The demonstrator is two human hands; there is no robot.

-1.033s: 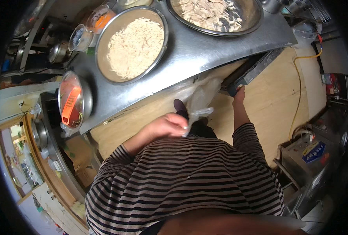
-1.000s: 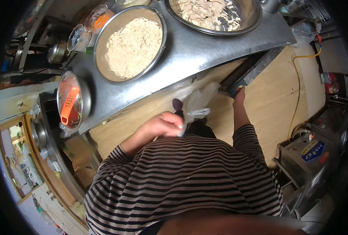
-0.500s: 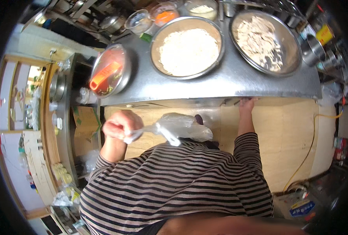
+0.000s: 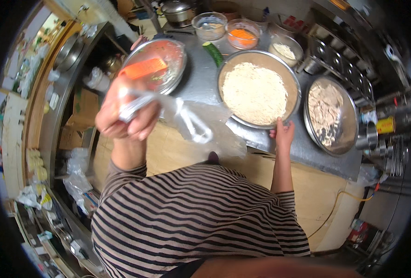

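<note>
My left hand (image 4: 129,111) is a fist raised over the front edge of the counter. It grips the gathered end of a clear plastic bag (image 4: 200,125), which trails limp to the right. My right hand (image 4: 283,133) holds the near rim of a wide metal bowl (image 4: 294,107), thumb on top and fingers around the side. Pale thin shreds (image 4: 254,92) fill much of this bowl. Left of it, a second metal bowl (image 4: 180,76) bears an orange grater (image 4: 144,68). To the right stands a bowl (image 4: 350,132) of pale, flat pieces (image 4: 325,104).
Behind the bowls are a cut cucumber (image 4: 213,54), a glass bowl of orange shreds (image 4: 242,38), another glass bowl (image 4: 209,27) and a bowl of white shreds (image 4: 285,48). Metal containers (image 4: 337,60) line the back right. A cardboard box (image 4: 82,109) sits at left.
My right hand has gone from the counter's front edge to the bowl's rim. My left hand has risen with the bag, which now hangs before the counter. The view has turned.
</note>
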